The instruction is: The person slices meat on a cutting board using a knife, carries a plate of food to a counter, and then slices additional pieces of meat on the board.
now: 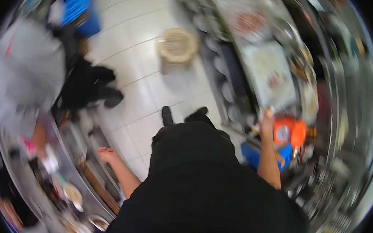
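Note:
My left hand (105, 154) hangs over the floor beside the left counter, its fingers curled in with nothing visible in them. At the near end of a white cutting board (271, 70), my right hand (266, 123) is closed around something small and pale that blur keeps me from making out. Bits of reddish food (274, 81) lie on that board. Close to my right wrist are an orange-red round container (283, 129), an orange lid-like piece (298, 133) and a blue bin (253, 153).
A beige stool (177, 45) stands on the tiled floor (131, 92) ahead. Another person in a grey top (25, 73) works at the left counter (67, 151). Blue crates (78, 3) are at the far left. A bag of reddish meat (248, 23) lies beyond the board.

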### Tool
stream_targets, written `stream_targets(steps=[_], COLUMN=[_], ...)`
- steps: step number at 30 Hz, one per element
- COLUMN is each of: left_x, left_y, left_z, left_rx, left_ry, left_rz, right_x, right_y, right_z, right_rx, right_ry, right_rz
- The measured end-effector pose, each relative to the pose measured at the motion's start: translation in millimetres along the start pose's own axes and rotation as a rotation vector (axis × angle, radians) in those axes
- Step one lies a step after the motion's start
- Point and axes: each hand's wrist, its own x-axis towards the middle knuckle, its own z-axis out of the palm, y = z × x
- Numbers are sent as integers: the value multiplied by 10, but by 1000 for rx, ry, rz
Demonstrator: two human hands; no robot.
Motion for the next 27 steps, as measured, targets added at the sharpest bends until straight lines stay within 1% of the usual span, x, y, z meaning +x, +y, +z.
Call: stream_targets(steps=[1, 2, 3, 5, 7, 10, 13, 14, 16, 17, 18, 19, 20, 21, 23, 24, 27], left_x=[-275, -557, -1248, -2346, -2924, -3623, -4095, -4312, -4810, -5043, -5359, -5606, -5802, -5973, -6381, -6598, -7085], left_y=[-322, -641, -795, -934, -1053, -1198, -1493, -1556, -1714, -1807, -1844, -1947, -2103, -2252, -2451, -2542, -2844], left_z=[344, 686, 1128, 1795, 2296, 2906, 3453, 3561, 3702, 3734, 3734, 3745, 3770, 3782, 3760, 3779, 3899], left_rx=[146, 295, 453, 589, 725, 830, 930, 943, 889, 860, 903, 916, 892, 872, 883, 883, 933], left_ry=[-131, -268, -375, -729, -1098, -1405, -1526, -1546, -1652, -1704, -1734, -1769, -1849, -1926, -2038, -2092, -2241], left_rz=[-41, -62, 5, 152, 259, 393, 745, 713, 811, 854, 855, 903, 860, 813, 830, 839, 796], right_x=[-42, -318, -340, -376, -385, -340, -245, -188, -70, -15, 43, 115, 206, 298, 512, 616, 898], right_y=[115, -350, -361, -390, -298, -145, -127, -21, 129, 153, -46, -140, -68, -50, -105, -161, -319], right_z=[-29, 23, -5, -97, -238, -461, -658, -662, -674, -715, -791, -838, -826, -830, -867, -891, -965], right_rx=[-17, 15, 40, 34, 21, 6, -153, -202, -308, -286, -264, -241, -287, -298, -329, -429, -495], right_ry=[40, 74, 52, 31, 45, 4, -50, -31, 8, -26, -61, -96, -61, -51, -34, -21, -25], right_rz=[8, 2, 52, 154, 200, 203, 262, 193, 57, 115, 170, 221, 188, 209, 241, 231, 177])
